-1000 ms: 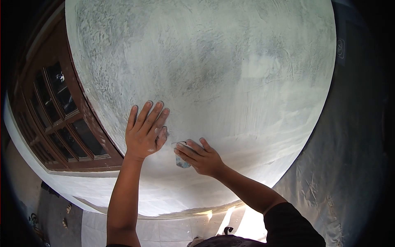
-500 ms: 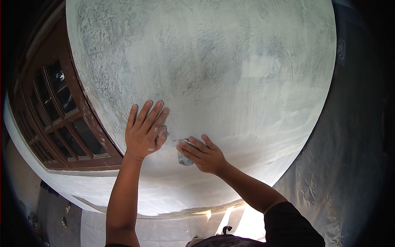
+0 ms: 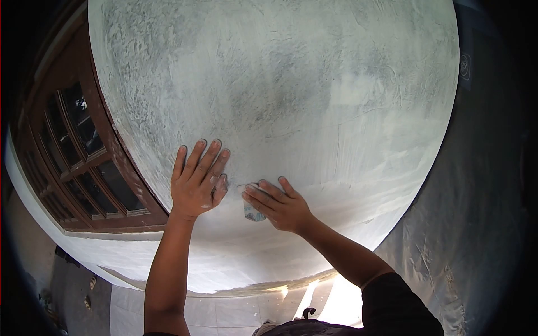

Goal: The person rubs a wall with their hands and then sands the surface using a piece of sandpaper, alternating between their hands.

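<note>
My left hand (image 3: 196, 185) lies flat on the pale grey, roughly plastered wall (image 3: 314, 134), fingers spread upward and whitish dust on its thumb side. To its right, my right hand (image 3: 280, 205) presses a small piece of sandpaper (image 3: 254, 212) against the same wall. Light backing with faint bluish print shows below the fingers, and the rest of the piece is hidden under them. Both hands are at about the same height, a short gap apart.
A brown wooden window frame (image 3: 120, 168) with dark glass panes borders the wall on the left. Dark sheeting (image 3: 465, 224) hangs at the right. Below are grey floor tiles (image 3: 224, 319), a bright sunlit patch (image 3: 343, 302) and footwear (image 3: 92, 283) at lower left.
My right hand has shifted slightly up and to the right, with the sandpaper under its fingers. My left hand has stayed nearly still.
</note>
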The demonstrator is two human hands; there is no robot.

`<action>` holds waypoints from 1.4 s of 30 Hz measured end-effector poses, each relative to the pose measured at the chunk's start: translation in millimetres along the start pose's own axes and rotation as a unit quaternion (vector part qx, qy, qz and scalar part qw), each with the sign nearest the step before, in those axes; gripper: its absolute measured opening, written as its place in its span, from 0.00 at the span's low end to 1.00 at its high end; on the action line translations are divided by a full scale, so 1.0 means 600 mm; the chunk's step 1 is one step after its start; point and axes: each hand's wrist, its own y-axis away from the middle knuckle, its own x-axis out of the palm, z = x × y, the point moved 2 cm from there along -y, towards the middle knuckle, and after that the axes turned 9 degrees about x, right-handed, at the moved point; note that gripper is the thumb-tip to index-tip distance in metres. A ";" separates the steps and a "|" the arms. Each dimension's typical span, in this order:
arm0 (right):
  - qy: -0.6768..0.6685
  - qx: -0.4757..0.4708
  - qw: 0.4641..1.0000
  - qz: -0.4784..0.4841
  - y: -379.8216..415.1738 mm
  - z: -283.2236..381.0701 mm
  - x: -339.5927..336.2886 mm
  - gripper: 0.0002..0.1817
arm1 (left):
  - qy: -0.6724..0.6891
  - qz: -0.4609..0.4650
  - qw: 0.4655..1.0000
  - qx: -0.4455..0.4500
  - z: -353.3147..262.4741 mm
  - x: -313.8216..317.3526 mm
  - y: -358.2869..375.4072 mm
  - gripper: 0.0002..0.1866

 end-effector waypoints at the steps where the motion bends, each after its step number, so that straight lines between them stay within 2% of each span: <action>1: 0.009 0.010 1.000 -0.014 -0.029 -0.020 -0.014 0.28 | 0.002 -0.001 1.000 0.000 -0.001 0.000 0.000 0.23; 4: 0.000 0.187 0.981 -0.053 -0.130 -0.078 -0.077 0.33 | 0.002 -0.009 1.000 -0.002 -0.002 0.003 0.001 0.23; 6: -0.028 0.253 0.964 -0.075 -0.142 -0.074 -0.081 0.32 | 0.003 -0.008 1.000 -0.003 -0.002 0.002 0.001 0.22; 7: -0.030 0.252 0.964 -0.075 -0.127 -0.055 -0.065 0.32 | 0.004 -0.010 1.000 -0.001 -0.001 0.001 0.000 0.22; 11: -0.011 0.015 1.000 0.002 0.002 0.044 0.014 0.28 | -0.006 0.015 1.000 -0.005 -0.002 -0.003 0.000 0.22; 12: -0.010 -0.011 1.000 0.015 0.013 0.047 0.019 0.27 | -0.003 0.016 1.000 -0.007 -0.002 -0.003 0.001 0.22; 15: 0.003 0.018 1.000 -0.015 -0.053 -0.011 -0.018 0.28 | -0.004 0.011 1.000 -0.004 0.000 -0.003 -0.001 0.22; 16: 0.039 0.076 0.996 -0.032 -0.092 -0.039 -0.040 0.31 | -0.007 0.008 1.000 -0.004 -0.001 -0.002 -0.002 0.22; 17: 0.020 0.149 0.988 -0.041 -0.124 -0.065 -0.065 0.33 | -0.007 0.007 1.000 -0.005 -0.001 -0.001 -0.002 0.22; 19: -0.018 0.223 0.973 -0.065 -0.158 -0.084 -0.086 0.34 | -0.006 0.003 1.000 -0.005 -0.001 -0.001 -0.001 0.22; 20: -0.018 0.223 0.972 -0.065 -0.149 -0.075 -0.075 0.34 | -0.006 0.003 1.000 -0.005 0.000 -0.001 -0.001 0.22; 22: 0.008 0.152 0.988 -0.040 -0.100 -0.025 -0.030 0.32 | -0.002 0.006 1.000 -0.006 -0.001 -0.002 -0.001 0.22; 25: -0.015 -0.018 1.000 0.003 -0.014 0.049 0.010 0.29 | 0.001 0.009 1.000 -0.012 -0.002 -0.003 -0.002 0.22; 27: -0.019 -0.050 0.998 0.014 -0.003 0.032 0.019 0.28 | -0.002 0.009 1.000 -0.009 -0.002 -0.002 0.001 0.22; 29: 0.018 0.008 1.000 -0.017 -0.054 -0.013 -0.015 0.28 | -0.003 0.008 1.000 -0.009 -0.002 -0.001 0.001 0.22; 30: 0.042 0.073 0.996 -0.028 -0.086 -0.038 -0.036 0.31 | 0.000 0.005 1.000 -0.009 -0.002 -0.002 -0.001 0.22; 32: -0.023 0.196 0.978 -0.060 -0.132 -0.084 -0.074 0.39 | 0.002 0.004 1.000 -0.011 -0.003 -0.001 -0.001 0.22; 33: -0.008 0.227 0.972 -0.065 -0.141 -0.091 -0.082 0.38 | 0.000 0.002 1.000 -0.011 -0.003 0.000 -0.001 0.22; 35: -0.005 0.219 0.973 -0.072 -0.117 -0.058 -0.053 0.34 | -0.002 0.000 1.000 -0.011 -0.002 -0.001 0.000 0.22; 39: -0.024 -0.027 0.999 -0.012 0.021 0.053 0.035 0.26 | 0.002 0.003 1.000 -0.012 -0.003 -0.001 -0.001 0.22; 42: -0.020 -0.044 0.999 -0.001 0.004 0.022 0.014 0.26 | 0.000 0.003 1.000 -0.008 0.000 -0.002 -0.002 0.22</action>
